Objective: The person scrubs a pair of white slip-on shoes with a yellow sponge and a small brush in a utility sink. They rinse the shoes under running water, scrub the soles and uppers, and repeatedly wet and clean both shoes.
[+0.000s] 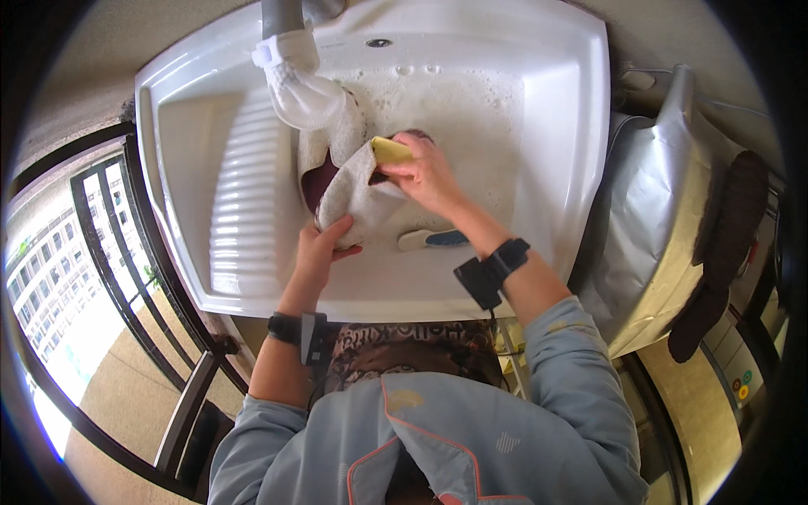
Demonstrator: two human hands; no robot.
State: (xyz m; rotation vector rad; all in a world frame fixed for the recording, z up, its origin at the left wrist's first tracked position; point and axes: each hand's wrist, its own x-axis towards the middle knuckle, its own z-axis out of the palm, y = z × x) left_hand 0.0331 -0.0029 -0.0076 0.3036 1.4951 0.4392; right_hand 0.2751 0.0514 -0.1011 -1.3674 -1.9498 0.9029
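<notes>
My left hand (323,243) grips the lower edge of a wet, pale grey-beige textured cloth (353,183), thumb on top. The cloth is folded over itself and shows a maroon underside at its openings. In my right hand (424,173) is a yellow block (391,151), apparently a bar of soap, held against the cloth's upper edge. The fingers partly cover the block. Below my right wrist a scrubbing brush (415,240) with a white handle and blue part lies in the sink, its far end hidden behind my forearm.
The white ceramic sink (555,189) holds cloudy, foamy water (473,113). A ribbed washboard slope (243,202) forms its left side. Over the cloth hangs a faucet (282,17) with a white mesh bag (303,91). A silver cover (650,196) stands at the right, a metal railing (158,265) at the left.
</notes>
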